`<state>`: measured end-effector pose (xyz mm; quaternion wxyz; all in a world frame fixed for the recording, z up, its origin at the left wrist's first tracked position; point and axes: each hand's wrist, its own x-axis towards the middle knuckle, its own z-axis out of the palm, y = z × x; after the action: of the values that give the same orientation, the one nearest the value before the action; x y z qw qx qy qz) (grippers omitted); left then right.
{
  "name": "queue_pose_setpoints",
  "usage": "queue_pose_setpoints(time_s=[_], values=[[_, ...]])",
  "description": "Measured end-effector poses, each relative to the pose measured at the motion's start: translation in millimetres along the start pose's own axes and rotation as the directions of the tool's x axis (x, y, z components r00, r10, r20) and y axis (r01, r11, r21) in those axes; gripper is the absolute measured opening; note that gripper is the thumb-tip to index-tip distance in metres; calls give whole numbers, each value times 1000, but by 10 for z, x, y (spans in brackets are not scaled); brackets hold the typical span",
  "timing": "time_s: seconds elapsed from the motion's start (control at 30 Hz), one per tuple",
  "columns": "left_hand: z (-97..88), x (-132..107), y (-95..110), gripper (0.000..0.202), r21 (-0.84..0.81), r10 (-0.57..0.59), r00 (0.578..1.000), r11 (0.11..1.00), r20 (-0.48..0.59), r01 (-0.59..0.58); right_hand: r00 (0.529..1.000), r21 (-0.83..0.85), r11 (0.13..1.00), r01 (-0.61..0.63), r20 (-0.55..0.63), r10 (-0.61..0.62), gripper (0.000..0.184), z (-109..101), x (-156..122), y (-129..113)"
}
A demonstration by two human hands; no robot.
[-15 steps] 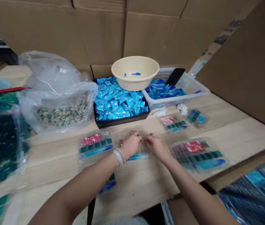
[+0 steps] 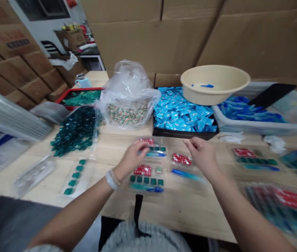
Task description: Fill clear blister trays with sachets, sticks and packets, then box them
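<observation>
My left hand [image 2: 132, 156] hovers at the near left edge of a clear plastic tray [image 2: 161, 144], its fingers loosely bent and apart with nothing visible in them. My right hand [image 2: 203, 155] is pinched, thumb against forefinger, above another clear tray; whatever sits between the fingertips is too small to make out. That tray carries a red patterned packet [image 2: 181, 159] and a blue pen-like piece [image 2: 187, 175]. Nearer me lies a tray with a red packet [image 2: 142, 170], a row of dark green squares [image 2: 146, 180] and a blue pen-like piece [image 2: 153, 189].
Behind stand a bag of small striped pieces [image 2: 127, 113], a black box of blue sachets [image 2: 182, 113], a cream basin [image 2: 215, 85] and a white basket [image 2: 264, 127]. Dark green pieces [image 2: 72, 131] and stacked clear trays [image 2: 12, 113] lie left; filled trays [image 2: 282, 206] are stacked right.
The view has swung left. My hands, close together over one tray before, have parted: the left has gone to the tray at the left, while the right stays pinched near the middle tray.
</observation>
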<state>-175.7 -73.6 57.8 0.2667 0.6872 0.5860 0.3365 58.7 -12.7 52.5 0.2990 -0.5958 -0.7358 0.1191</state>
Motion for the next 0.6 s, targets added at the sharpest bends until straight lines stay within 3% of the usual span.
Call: queue_pose_setpoints(time_s=[0.03,0.1,0.17,0.2,0.23,0.3,0.37,0.4,0.47,0.5,0.6], values=[[-197,-170,-107,27,-11,-135,991,991,-9,135,1000,50,998,30,-8,-29,29,54,34,-200],[-520,-535,-291,34,-68,-367,927,926,75,372,990,171,977,126,35,-134,23,180,-12,-547],[-774,-889,-443,41,-130,-494,847,843,198,522,951,271,937,220,154,-268,24,315,-207,-792],[-889,-1054,-520,43,-148,-527,825,816,207,558,918,305,921,245,233,-321,25,387,-339,-882],[-999,-1210,-604,45,-143,-558,816,804,152,577,883,329,911,251,307,-354,25,466,-474,-963],[-1191,-1504,-807,49,-18,-602,790,797,-119,604,826,379,893,245,400,-396,29,666,-710,-1149],[-1293,-1782,-1032,59,207,-574,723,710,-384,673,773,440,854,279,425,-471,38,943,-862,-1432],[-1297,-1912,-1138,67,311,-555,703,641,-444,702,735,469,827,311,433,-522,43,1105,-905,-1613],[-1216,-2140,-1303,78,435,-553,713,564,-431,701,645,482,798,360,489,-587,47,1449,-937,-1999],[-1149,-2235,-1355,79,466,-547,728,560,-413,685,641,439,822,362,523,-562,46,1613,-934,-2172],[-966,-2452,-1403,78,515,-471,811,627,-348,585,703,240,906,349,572,-423,36,1968,-904,-2485]])
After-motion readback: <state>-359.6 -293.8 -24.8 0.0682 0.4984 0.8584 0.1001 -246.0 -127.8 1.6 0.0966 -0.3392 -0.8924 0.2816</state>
